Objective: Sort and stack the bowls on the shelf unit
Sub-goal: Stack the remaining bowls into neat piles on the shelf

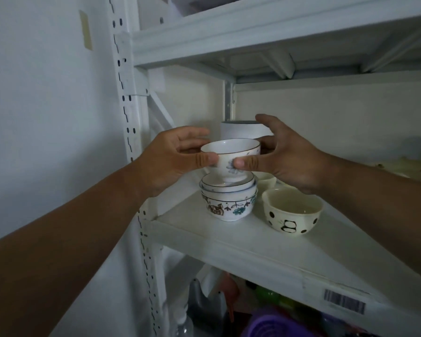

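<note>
Held bowl: a white footed bowl [230,155] with a thin dark rim line and a blue flower on its side, upright, at the centre of the view; its foot sits in the top of the stack below, though whether it truly rests there or hangs just above I cannot tell.
Left hand [173,159]: comes in from 8 o'clock, thumb pressed on the bowl's near wall, fingers curled round the far side at 9 o'clock of the bowl.
Right hand [282,156]: comes in from 3 o'clock, thumb pressed on the near wall beside the left thumb, fingers spread and reaching behind the bowl at 2 o'clock.
Stack [229,200]: nested white bowls with blue rims, the lowest painted with brown and teal flowers, standing at 6 o'clock of the held bowl.
Panda bowl [292,215]: cream, black dots and a panda, upright and alone at 4 o'clock of the stack, near it but apart.
White container [243,130]: a plain cylinder at 12 o'clock behind the held bowl.
Shelf board [229,242]: white, bears all the bowls; a barcode label [344,300] is on its front edge at 5 o'clock.
Lower shelf: blurred purple, green and grey items, too dim to name.
</note>
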